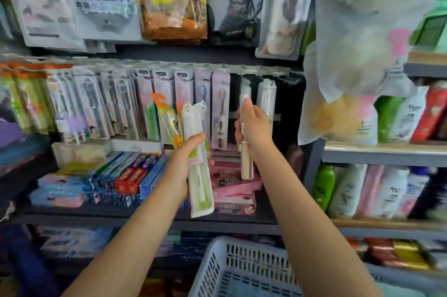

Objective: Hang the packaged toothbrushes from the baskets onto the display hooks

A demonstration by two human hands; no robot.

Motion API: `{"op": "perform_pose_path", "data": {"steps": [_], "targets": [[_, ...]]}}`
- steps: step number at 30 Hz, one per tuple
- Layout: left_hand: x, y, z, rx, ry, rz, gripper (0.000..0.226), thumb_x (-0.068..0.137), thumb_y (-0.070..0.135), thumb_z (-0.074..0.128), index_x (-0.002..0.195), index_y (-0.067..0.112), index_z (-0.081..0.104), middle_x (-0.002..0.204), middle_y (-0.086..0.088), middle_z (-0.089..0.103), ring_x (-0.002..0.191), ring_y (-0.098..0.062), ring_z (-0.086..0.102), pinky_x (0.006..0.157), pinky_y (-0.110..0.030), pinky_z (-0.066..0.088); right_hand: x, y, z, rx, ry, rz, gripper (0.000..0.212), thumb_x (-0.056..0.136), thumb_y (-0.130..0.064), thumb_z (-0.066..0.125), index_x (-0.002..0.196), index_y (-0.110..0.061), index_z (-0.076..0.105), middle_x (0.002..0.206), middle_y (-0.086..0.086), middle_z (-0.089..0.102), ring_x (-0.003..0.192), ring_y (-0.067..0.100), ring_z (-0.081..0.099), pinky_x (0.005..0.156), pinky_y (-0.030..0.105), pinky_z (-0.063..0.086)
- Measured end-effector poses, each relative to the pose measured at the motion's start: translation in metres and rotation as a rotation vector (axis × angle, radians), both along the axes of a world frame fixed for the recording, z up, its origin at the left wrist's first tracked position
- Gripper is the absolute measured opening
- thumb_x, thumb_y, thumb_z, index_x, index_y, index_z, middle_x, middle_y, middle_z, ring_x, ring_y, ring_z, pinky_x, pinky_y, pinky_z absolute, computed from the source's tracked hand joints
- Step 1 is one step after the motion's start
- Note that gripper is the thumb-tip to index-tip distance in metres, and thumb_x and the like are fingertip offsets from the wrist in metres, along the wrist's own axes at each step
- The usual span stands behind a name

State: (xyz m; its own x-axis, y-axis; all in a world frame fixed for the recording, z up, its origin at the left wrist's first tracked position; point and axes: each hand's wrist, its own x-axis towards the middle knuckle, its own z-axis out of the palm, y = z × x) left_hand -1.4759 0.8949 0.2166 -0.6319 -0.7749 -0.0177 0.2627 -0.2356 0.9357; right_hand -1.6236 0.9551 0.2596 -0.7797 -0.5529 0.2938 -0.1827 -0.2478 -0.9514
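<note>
The left hand [187, 151] grips a small stack of white-and-green toothbrush packs [198, 158] around their middle, their tops rising above the fingers and their bottoms hanging below the wrist. To its right, the right hand [254, 127] holds a single slim toothbrush pack [246, 163] upright, fingers curled round it, its top raised close under the row of display hooks [246, 71]. Just right of that, a similar pack [266, 96] hangs on the row. A pale blue basket [242, 270] sits near, below both forearms.

Dark metal shelving [150, 220] packed with boxed goods, bottles [348, 190] on the right.
</note>
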Motion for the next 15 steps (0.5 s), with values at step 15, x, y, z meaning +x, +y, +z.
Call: {"op": "perform_pose_path", "data": {"steps": [15], "targets": [[-0.031,-0.042,-0.003,-0.004,0.086,-0.053,0.045,0.068,0.039,0.077,0.102,0.010,0.070,0.081,-0.015,0.064,0.059,-0.023,0.064,0.047,-0.024,0.050,-0.040,-0.038,0.020,0.091,0.013,-0.110,0.040,0.107,-0.049,0.036,0.103,-0.015,0.057,0.064,0.003,0.055,0.036,0.012,0.043,0.048,0.029,0.044]]}}
